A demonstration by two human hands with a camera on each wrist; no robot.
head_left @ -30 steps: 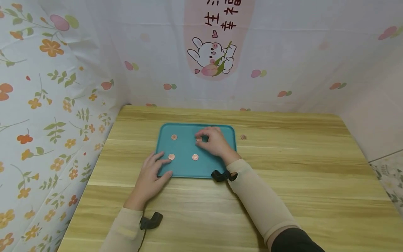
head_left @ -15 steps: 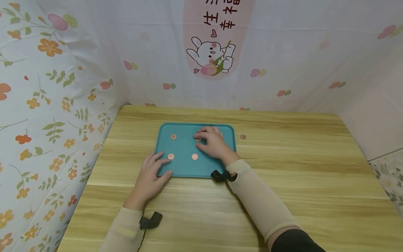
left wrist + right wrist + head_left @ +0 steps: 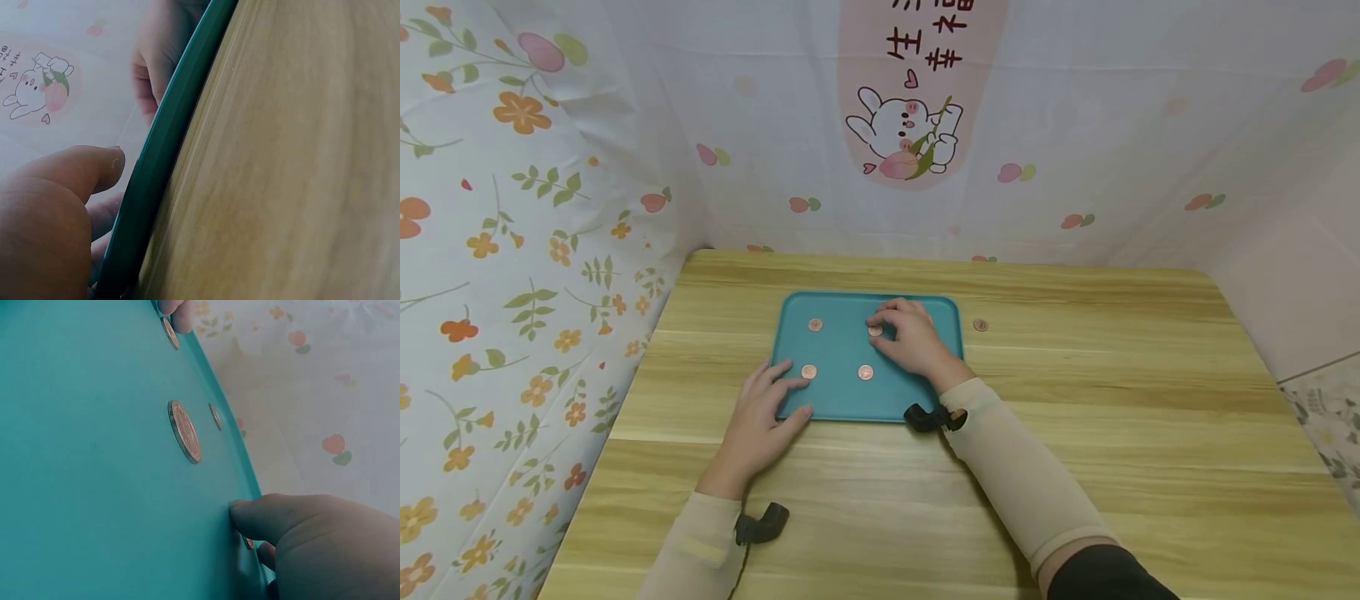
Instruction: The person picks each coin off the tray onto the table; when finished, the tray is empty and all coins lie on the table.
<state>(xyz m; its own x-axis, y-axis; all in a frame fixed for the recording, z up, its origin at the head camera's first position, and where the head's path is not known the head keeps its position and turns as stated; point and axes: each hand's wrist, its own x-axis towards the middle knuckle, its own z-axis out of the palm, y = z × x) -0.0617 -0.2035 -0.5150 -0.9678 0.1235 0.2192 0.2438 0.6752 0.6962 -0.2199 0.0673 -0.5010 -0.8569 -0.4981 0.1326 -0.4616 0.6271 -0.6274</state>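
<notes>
A turquoise tray (image 3: 842, 400) lies on the wooden table with several copper-coloured coins spread on it. At the tray's far right part, my right hand (image 3: 917, 342) has thumb and index finger curled at opposite edges of one coin (image 3: 876, 331), which lies flat. In the right wrist view, the thumb partly covers that coin (image 3: 248, 542). My left hand (image 3: 760, 429) spreads over the tray's near left corner, fingers extended and thumb by the front rim. One fingertip reaches the edge of the near left coin (image 3: 808, 372). Another coin (image 3: 866, 372) sits nearer the middle.
A further coin (image 3: 981, 325) lies on the table (image 3: 1112, 375) just right of the tray. Patterned cloth hangs behind (image 3: 737, 100) and along the left side (image 3: 535, 317). Black wrist mounts (image 3: 762, 524) stick out from both forearms.
Half a second ago my right thumb and index finger spread a little wider around the coin; now they are closer to it. The left hand and the other coins stay put.
</notes>
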